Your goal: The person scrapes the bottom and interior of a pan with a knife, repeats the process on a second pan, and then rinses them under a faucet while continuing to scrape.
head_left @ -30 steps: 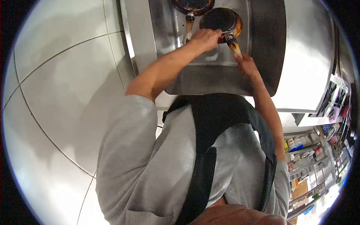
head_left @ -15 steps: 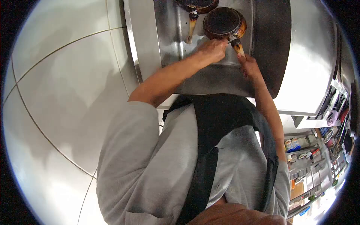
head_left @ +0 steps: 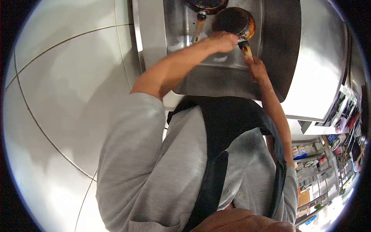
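A frying pan (head_left: 231, 21) with a scorched, blackened underside is tilted up over the sink (head_left: 185, 81). My right hand (head_left: 256, 67) is closed around its burnt, pale handle (head_left: 247, 50). Close to where handle and pan join, my left hand (head_left: 225, 41) is closed on a thin metal blade (head_left: 241, 40), whose tip touches the neck of the handle. Most of that tool is hidden in the fist, so its exact kind cannot be made out. A second blackened frying pan (head_left: 208, 4) lies further left in the sink, its wooden-looking handle (head_left: 199, 29) pointing toward me.
A white-tiled wall or floor (head_left: 69, 77) spreads along the left. To the right of the sink runs a shiny metal counter (head_left: 320, 58). Wire shelving (head_left: 315, 170) with bottles and containers stands at lower right.
My left hand with the blade has moved up and slightly right, nearer the pan's rim. My right hand keeps its grip on the handle, nearly in the same spot.
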Demonstrator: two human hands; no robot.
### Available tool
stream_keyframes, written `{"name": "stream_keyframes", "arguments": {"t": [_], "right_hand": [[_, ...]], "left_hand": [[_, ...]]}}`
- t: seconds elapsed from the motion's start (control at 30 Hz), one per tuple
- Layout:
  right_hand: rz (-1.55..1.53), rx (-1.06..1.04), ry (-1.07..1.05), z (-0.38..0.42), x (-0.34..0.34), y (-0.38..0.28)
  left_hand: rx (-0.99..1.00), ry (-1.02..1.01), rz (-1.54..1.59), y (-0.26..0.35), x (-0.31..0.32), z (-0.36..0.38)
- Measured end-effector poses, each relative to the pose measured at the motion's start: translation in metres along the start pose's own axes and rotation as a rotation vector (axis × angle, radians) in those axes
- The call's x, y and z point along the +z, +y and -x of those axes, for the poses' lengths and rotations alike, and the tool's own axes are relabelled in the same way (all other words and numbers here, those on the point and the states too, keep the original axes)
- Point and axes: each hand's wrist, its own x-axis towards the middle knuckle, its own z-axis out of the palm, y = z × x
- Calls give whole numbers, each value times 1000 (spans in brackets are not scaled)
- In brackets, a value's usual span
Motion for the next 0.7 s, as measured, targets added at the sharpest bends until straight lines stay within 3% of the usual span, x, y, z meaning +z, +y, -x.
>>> {"name": "stream_keyframes", "arguments": {"t": [0.1,0.13,0.23,0.33,0.5,0.57,0.7], "right_hand": [[-35,10,18,-23,8,24],[-114,-24,-2,-26,11,31],[-148,6,-17,-22,13,35],[-121,29,-41,-15,3,15],[135,-291,313,-11,12,19],[179,-264,276,-5,8,15],[-133,50,-61,-5,-2,1]], "left_hand": [[-101,170,-27,22,3,29],[-173,14,-82,19,-1,34],[-195,-121,-241,16,-28,79],[-316,-18,-81,39,-49,68],[-310,53,-84,43,-16,30],[-328,115,-69,35,-14,24],[-269,205,-5,9,13,23]]}}
